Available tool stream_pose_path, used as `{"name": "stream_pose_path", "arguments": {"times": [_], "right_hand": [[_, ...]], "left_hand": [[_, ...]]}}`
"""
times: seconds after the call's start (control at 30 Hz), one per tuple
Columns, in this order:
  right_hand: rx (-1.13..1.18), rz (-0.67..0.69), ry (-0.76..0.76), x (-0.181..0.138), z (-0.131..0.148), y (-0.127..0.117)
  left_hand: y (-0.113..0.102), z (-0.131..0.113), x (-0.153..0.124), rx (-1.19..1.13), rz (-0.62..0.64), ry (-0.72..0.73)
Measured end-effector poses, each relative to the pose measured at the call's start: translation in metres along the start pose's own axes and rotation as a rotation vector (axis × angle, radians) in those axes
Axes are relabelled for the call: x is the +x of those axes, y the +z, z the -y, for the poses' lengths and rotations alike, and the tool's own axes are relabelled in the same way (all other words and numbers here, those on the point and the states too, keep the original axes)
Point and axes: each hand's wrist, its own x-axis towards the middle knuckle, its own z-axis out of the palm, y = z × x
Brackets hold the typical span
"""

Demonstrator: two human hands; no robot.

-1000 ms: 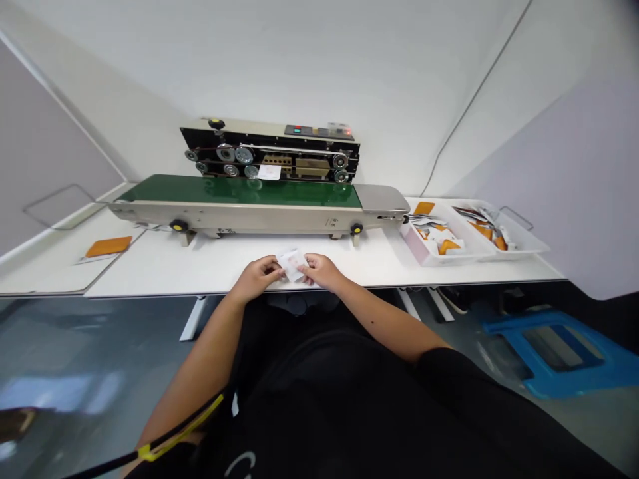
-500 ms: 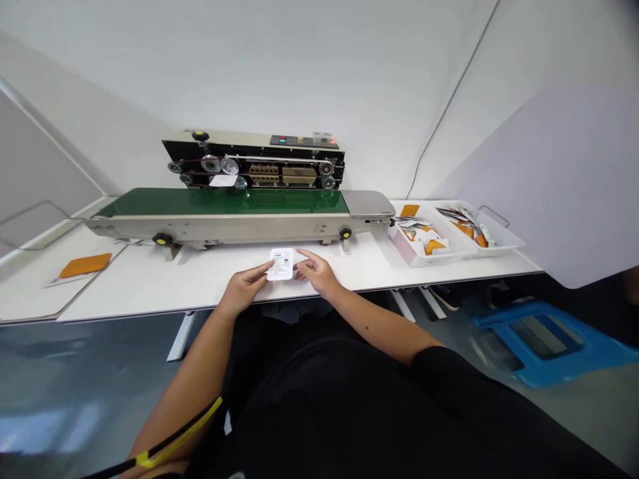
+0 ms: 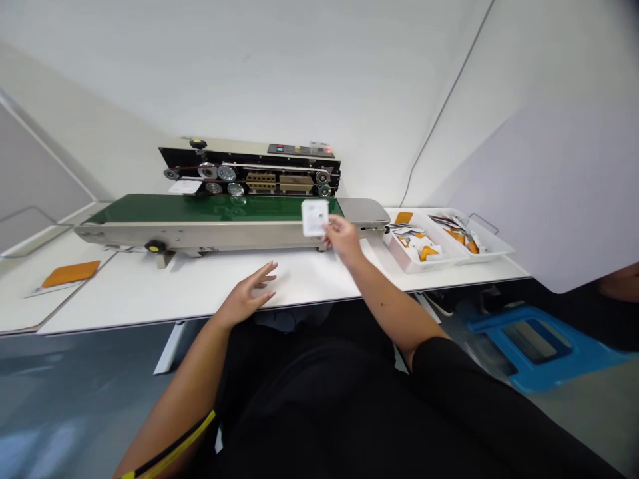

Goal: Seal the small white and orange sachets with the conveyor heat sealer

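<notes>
My right hand (image 3: 342, 237) pinches a small white pouch (image 3: 315, 217) and holds it upright in front of the right end of the green conveyor belt (image 3: 214, 208) of a band sealing machine (image 3: 249, 173). My left hand (image 3: 248, 297) lies near the table's front edge, fingers stretched out and apart, holding nothing. Another white pouch (image 3: 185, 187) sits at the left end of the sealer's rollers.
Two white trays (image 3: 418, 263) with several orange and white packets stand at the right of the table. An orange packet (image 3: 68, 273) lies on the left table section. A blue stool (image 3: 534, 339) stands on the floor at the right. A cable runs up the wall.
My right hand has lifted the pouch from the table front up and right to the conveyor's right end. My left hand let go and opened. The pouch in the sealer moved left.
</notes>
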Motion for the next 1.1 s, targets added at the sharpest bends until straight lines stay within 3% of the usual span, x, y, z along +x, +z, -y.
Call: {"name": "stream_pose_path", "arguments": {"times": [0.1,0.27,0.5,0.6,0.73,0.87,1.0,1.1], "right_hand": [[0.03,-0.227,-0.052,0.056,0.032,-0.034],[0.02,-0.232,0.213,0.119,0.049,-0.052],[-0.038,-0.15,0.289,0.141,0.04,-0.031],[-0.157,-0.164,0.209,0.139,0.036,-0.042],[-0.618,-0.279,-0.065,0.126,0.031,-0.105],[-0.97,-0.322,-0.077,0.095,0.022,-0.208],[-1.3,-0.056,0.101,0.059,0.007,-0.298],[-1.489,0.194,0.162,0.043,-0.006,-0.329]], "left_hand": [[0.0,0.003,0.0,-0.004,-0.014,0.002],[-0.003,0.0,0.0,0.033,-0.025,-0.017],[-0.006,0.0,0.0,0.062,-0.036,-0.006],[-0.006,0.001,0.001,0.069,-0.041,-0.002],[-0.007,0.003,0.003,0.079,-0.043,0.006],[-0.007,0.006,0.006,0.097,-0.043,0.019],[-0.006,0.006,0.009,0.119,-0.05,0.014],[-0.005,0.004,0.012,0.152,-0.063,-0.002]]}}
